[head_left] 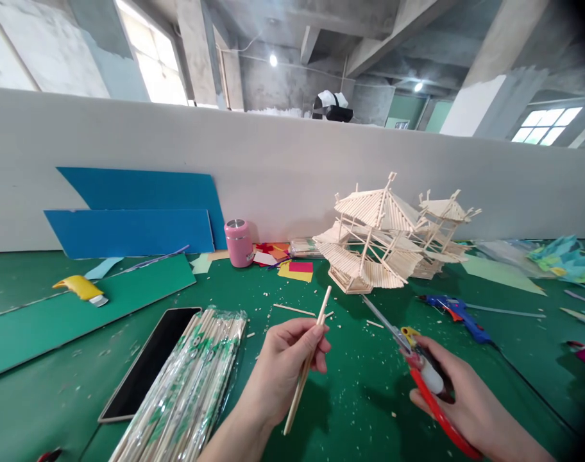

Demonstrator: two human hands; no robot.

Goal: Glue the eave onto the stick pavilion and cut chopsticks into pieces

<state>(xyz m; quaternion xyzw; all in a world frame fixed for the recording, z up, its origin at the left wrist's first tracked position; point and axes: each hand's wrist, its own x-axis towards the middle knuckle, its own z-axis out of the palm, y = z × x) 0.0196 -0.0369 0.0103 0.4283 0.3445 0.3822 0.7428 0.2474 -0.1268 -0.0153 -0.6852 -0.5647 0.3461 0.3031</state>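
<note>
Sticks (301, 388) aslant in curled left fingers (297, 326)

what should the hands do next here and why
Probably bring the red-handled cutter in the right hand to the wooden stick: the left hand grips it with its upper end exposed, cutter and stick are apart, and wood scraps lie nearby.

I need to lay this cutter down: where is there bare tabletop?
A wide bare patch, lightly flecked, is near left, between the green board and the phone. A smaller one, strewn with chips, lies between the left hand and the right hand. Crowded: along the white partition, around the pink flask and stick-built model.
</note>
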